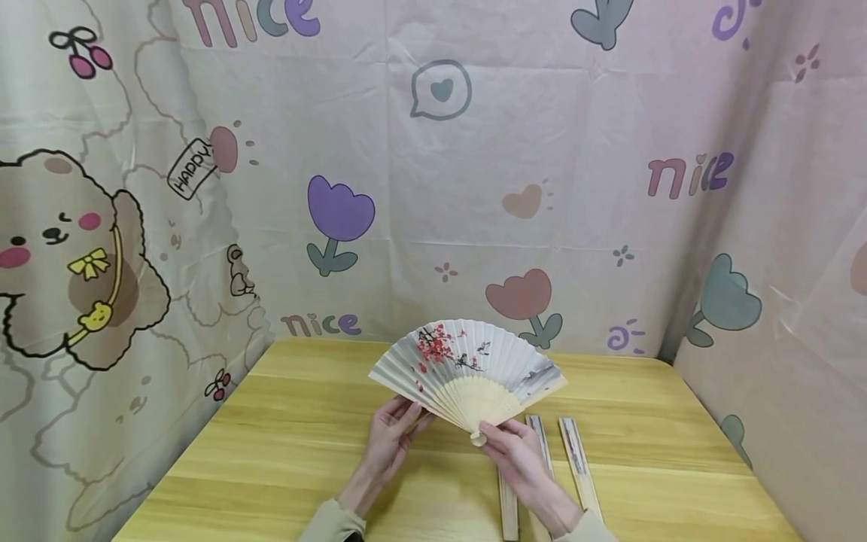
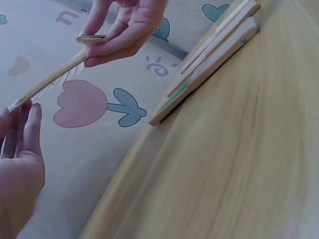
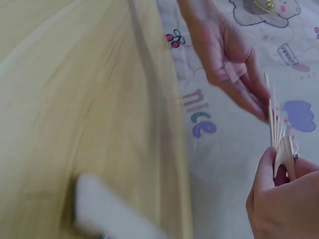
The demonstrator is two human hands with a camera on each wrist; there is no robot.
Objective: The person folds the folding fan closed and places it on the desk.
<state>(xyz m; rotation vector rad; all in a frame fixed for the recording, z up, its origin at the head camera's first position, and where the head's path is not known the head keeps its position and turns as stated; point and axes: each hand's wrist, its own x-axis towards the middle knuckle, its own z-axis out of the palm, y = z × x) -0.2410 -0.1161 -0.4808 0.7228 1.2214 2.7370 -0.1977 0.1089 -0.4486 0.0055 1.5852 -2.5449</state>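
A spread folding fan (image 1: 497, 350) of white pleats, painted with red blossoms and dark birds, is held up over the table. My right hand (image 1: 518, 455) pinches its pale ribs at the pivot end, thumb on the near side. At the fan's left edge, my left hand (image 1: 393, 436) grips the outer rib between thumb and fingers. The left wrist view shows the fan nearly edge-on, with the right hand (image 2: 127, 30) at the pivot and the left hand (image 2: 22, 164) at the other end. Both hands (image 3: 286, 199) also appear in the right wrist view.
Folded fans (image 1: 579, 463) lie lengthwise on the wooden table (image 1: 271, 444), beside and partly beneath my right forearm. Their pale outer ribs and rivets show in the left wrist view. Printed cloth (image 1: 460, 188) hangs behind the table and along both sides.
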